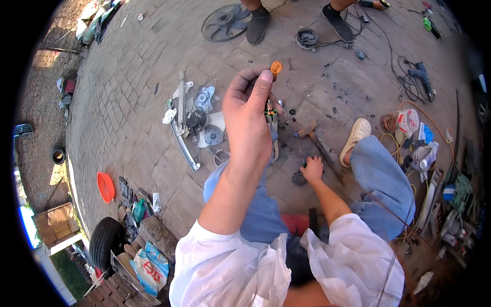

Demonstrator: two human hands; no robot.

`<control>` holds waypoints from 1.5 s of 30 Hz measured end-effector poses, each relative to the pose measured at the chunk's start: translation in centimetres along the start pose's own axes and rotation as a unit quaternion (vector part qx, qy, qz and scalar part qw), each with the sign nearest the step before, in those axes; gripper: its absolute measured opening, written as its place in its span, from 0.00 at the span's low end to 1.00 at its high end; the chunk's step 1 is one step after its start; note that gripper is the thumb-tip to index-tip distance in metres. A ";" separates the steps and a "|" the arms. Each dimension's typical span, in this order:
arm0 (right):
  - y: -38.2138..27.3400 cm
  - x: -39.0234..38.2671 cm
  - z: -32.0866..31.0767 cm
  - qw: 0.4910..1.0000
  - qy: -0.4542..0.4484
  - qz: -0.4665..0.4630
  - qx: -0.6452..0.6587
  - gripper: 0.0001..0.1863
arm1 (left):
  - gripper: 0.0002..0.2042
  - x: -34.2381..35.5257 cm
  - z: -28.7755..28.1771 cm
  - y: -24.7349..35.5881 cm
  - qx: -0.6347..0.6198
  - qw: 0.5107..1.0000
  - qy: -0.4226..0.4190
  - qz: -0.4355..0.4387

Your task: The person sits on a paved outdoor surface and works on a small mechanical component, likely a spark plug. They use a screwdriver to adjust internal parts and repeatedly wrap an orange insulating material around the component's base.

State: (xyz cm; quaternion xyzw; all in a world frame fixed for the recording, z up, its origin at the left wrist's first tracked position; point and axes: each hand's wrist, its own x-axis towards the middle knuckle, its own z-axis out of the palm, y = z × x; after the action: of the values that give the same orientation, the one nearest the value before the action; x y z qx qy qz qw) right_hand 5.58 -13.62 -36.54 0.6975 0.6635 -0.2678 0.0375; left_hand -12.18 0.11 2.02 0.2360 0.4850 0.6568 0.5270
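Observation:
My left hand point(249, 105) is raised in front of me. Its thumb and forefinger pinch a small orange, copper-like piece point(276, 68). Just below those fingers shows a part with a copper tip and green edge point(271, 108); whether the hand touches it I cannot tell. Low over the paving, my right hand point(313, 170) has its fingers on a thin-shafted tool point(305, 164) that looks like a screwdriver, its handle partly covered. Beside those fingertips lies a dark, round, toothed part point(298, 178). A hammer point(308, 129) rests on the ground farther up.
Metal rails and motor parts point(203, 115) lie to the left, with an orange bowl point(106, 187) beyond. Another person's shoes point(258, 25) stand ahead near a fan point(224, 23). On the right are a corded tool point(422, 81), a clear jar point(407, 122) and piled scrap point(455, 204).

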 end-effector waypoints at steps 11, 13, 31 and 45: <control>-9.9 0.4 -22.5 0.858 0.150 -0.093 0.482 0.10 | 0.09 -0.4 1.4 0.2 -0.073 0.991 -0.055 0.095; -10.5 -1.4 -28.7 0.827 0.163 -0.128 0.522 0.10 | 0.09 -0.2 2.4 -0.2 -0.133 0.986 -0.098 0.004; -11.9 -5.9 -39.8 0.647 0.015 -0.284 0.708 0.08 | 0.07 -2.2 5.0 -0.9 -0.010 0.984 -0.179 -0.005; -10.6 -6.5 -41.1 0.663 0.128 -0.246 0.695 0.07 | 0.13 -4.3 6.4 -1.3 0.011 0.940 -0.337 0.044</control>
State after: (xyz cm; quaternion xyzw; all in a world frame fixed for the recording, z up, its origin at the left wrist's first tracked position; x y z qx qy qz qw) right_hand 9.03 -1.50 4.48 0.3598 0.4303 -0.5588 -0.6108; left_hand -4.90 -1.37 4.41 0.4703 0.2753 0.5559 0.6278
